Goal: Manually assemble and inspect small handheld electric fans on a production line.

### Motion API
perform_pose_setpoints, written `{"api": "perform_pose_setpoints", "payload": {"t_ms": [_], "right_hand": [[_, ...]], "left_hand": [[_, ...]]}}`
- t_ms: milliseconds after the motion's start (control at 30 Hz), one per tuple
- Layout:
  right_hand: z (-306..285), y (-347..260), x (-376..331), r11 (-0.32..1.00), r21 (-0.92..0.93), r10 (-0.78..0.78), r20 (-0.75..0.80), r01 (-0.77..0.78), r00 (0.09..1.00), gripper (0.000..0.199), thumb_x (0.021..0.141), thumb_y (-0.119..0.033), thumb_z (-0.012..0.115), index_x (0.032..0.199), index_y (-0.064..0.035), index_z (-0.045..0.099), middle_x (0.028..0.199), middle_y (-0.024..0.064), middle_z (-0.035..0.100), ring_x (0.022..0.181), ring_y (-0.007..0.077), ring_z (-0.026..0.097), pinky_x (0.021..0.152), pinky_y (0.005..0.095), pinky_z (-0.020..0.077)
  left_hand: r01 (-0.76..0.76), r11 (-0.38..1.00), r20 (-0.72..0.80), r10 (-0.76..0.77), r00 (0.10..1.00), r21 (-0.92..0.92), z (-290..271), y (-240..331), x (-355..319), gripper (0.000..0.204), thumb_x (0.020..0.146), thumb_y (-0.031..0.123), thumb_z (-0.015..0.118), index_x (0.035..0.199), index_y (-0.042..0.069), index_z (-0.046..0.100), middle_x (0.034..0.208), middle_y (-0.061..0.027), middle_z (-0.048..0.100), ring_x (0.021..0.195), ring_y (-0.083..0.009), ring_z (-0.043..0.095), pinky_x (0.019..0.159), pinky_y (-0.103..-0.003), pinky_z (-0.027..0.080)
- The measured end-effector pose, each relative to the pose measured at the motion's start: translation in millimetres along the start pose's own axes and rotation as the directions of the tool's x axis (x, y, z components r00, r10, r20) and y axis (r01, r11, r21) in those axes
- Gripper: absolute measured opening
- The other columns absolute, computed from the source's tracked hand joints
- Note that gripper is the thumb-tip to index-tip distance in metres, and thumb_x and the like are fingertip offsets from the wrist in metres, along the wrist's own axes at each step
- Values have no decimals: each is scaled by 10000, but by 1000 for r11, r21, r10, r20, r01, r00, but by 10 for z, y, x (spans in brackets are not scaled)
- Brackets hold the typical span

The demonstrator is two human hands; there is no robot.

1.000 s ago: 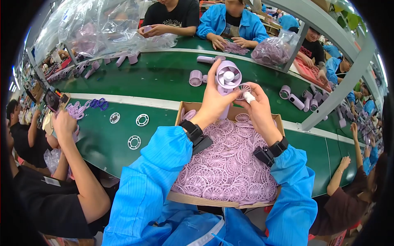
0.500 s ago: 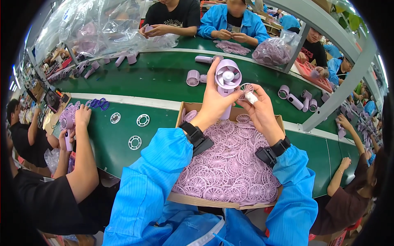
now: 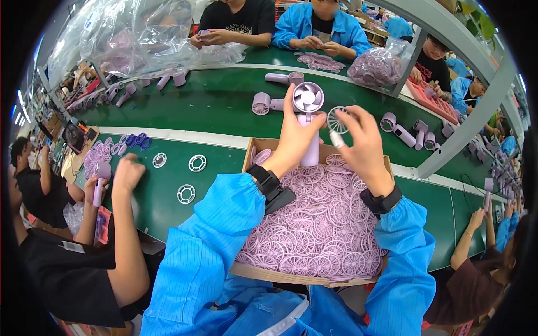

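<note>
A green worktop (image 3: 224, 106) runs through a busy assembly line. Nearest, a cardboard box (image 3: 263, 147) holds lilac grilles. Above it, the left hand (image 3: 296, 134) grips a handheld fan (image 3: 308, 101) upright; right hand (image 3: 363, 143) fingers pinch a round grille (image 3: 338, 119) just beside the fan head: best squared to it before pressing evenly

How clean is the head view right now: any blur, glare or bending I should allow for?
Head view: the left hand and the fan it holds are sharp; glare streaks the clear plastic bags; the conveyor belt edges bow toward the rim; corners are black from the fisheye.
</note>
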State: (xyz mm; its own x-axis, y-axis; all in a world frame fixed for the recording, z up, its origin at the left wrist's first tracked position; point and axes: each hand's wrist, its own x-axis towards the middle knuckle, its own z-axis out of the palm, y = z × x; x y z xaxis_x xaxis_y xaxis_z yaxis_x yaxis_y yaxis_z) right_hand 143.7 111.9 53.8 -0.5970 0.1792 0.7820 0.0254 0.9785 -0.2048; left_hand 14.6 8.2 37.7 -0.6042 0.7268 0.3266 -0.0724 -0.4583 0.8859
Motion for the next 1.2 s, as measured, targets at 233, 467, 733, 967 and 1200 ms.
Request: {"api": "perform_pose_setpoints", "payload": {"t_ms": [233, 467, 733, 967, 1200], "right_hand": [[6, -30, -2, 999, 40, 2, -82, 1, 997, 432, 680, -62, 733, 1099, -43, 628, 1124, 128, 556, 988, 285, 557, 826, 361, 470], [8, -87, 5, 999, -11, -31, -96, 30, 995, 439, 654, -44, 737, 1080, -29, 634, 1114, 124, 560, 968, 281, 547, 824, 357, 468], [0, -99, -3, 999, -24, -40, -87, 38, 995, 432, 639, -26, 727, 1062, -35, 645, 1109, 128, 570, 964, 289, 540, 841, 377, 457], [33, -94, -31, 984, -126, -132, -68, 123, 989, 369, 658, -38, 702, 1025, -59, 673, 1133, 140, 571, 997, 314, 539, 857, 389, 446], [241, 126, -90, 929, 351, 144, -60, -114, 988, 394, 813, -79, 629, 1205, -96, 584, 1146, 100, 569, 1025, 248, 530, 854, 344, 452]], "left_hand": [[-27, 915, 124, -25, 992, 403, -11, -199, -13, 840, 811, 73, 635, 1463, 204, 122, 1146, -173, 574, 879, -243, 641, 671, -354, 540], [-160, 845, 176, 79, 981, 511, 78, -182, -57, 845, 800, -3, 608, 1470, 194, 132, 1135, -156, 574, 912, -203, 622, 711, -314, 527], [-120, 863, 173, 38, 984, 491, 103, -217, -120, 851, 800, 69, 637, 1458, 177, 108, 1142, -237, 584, 983, -373, 625, 817, -404, 509], [-199, 839, 207, 106, 973, 506, 105, -214, -147, 850, 790, 44, 625, 1451, 182, 108, 1119, -214, 586, 949, -345, 635, 776, -399, 521], [196, 979, 241, -205, 949, 60, 169, -107, -143, 821, 812, 36, 589, 1451, 238, 114, 980, -118, 583, 696, -193, 621, 519, -318, 520]]}}
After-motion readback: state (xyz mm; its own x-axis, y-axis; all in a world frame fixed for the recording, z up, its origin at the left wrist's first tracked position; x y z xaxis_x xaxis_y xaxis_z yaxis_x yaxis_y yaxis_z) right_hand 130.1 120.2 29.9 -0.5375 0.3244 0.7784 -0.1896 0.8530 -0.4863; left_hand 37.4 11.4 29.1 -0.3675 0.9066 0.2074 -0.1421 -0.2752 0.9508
